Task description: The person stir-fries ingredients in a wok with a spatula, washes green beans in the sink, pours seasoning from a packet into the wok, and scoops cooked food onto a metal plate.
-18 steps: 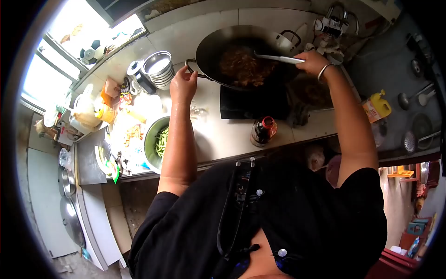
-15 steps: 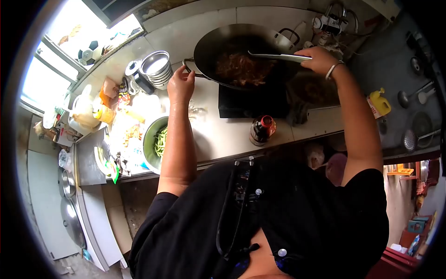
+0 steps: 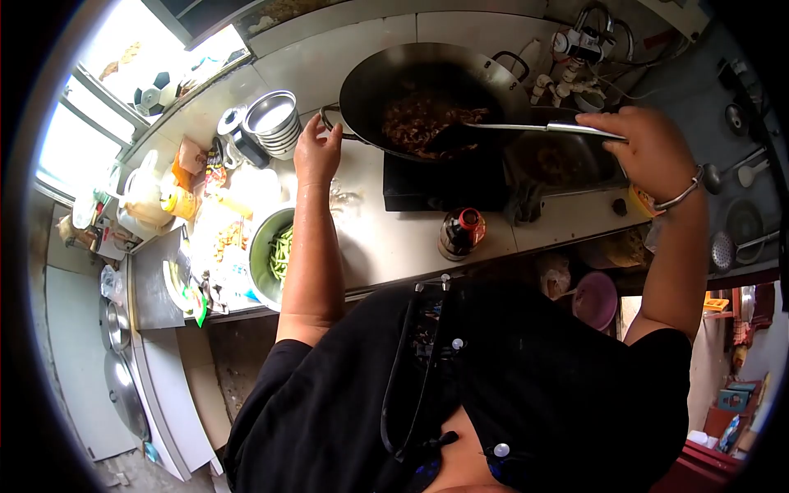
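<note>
A large dark wok (image 3: 436, 70) sits on a black stove (image 3: 444, 189), with browned, shredded-looking pieces of food (image 3: 419, 119) in its bottom. My left hand (image 3: 318, 152) is at the wok's left loop handle (image 3: 330, 119), thumb and fingers closed around it. In my right hand (image 3: 653, 148) is the end of a long metal spatula (image 3: 526, 127), reaching left into the wok. Its head lies dark among the food and is hard to make out. A red-capped bottle (image 3: 462, 234) stands in front of the stove.
Left of my forearm is a bowl of green beans (image 3: 281, 255). Behind it stand stacked metal containers (image 3: 274, 123) and a jug (image 3: 150, 193). A sink (image 3: 567, 160) lies right of the stove, below a faucet (image 3: 583, 41). Utensils such as a skimmer (image 3: 723, 249) hang at right.
My right hand has moved right and slightly down with the spatula, whose head has gone from above the food down into it. My left hand stays at the handle.
</note>
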A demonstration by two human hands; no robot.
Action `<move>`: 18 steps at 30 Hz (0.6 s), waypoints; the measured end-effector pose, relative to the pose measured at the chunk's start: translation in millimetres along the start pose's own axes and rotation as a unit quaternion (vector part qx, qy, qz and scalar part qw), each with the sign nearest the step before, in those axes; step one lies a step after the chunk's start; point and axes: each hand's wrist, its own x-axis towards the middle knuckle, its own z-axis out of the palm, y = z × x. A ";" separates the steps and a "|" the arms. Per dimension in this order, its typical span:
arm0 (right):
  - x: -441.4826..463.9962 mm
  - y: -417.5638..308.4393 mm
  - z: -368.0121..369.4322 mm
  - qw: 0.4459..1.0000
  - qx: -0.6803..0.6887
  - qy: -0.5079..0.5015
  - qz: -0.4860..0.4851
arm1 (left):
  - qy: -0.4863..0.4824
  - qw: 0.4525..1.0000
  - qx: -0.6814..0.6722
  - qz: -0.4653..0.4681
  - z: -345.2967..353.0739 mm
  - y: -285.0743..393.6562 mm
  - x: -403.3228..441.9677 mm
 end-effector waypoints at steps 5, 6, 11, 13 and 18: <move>15.0 -2.3 50.2 0.998 -0.031 -0.050 -0.002 | 0.053 0.996 0.024 0.063 10.7 -2.6 1.8; 22.5 -0.1 67.0 0.997 -0.023 -0.070 0.004 | 0.053 0.996 0.024 0.064 10.9 -1.9 1.5; 47.4 2.8 110.9 0.995 -0.013 -0.061 0.079 | 0.047 0.992 0.072 0.088 8.3 9.1 -3.6; 48.6 10.5 105.7 0.994 0.040 -0.043 0.093 | 0.044 0.991 0.071 0.101 6.6 8.0 -2.9; 51.2 20.7 82.6 0.988 0.030 -0.025 0.150 | 0.043 0.992 0.042 0.112 7.0 8.9 -8.9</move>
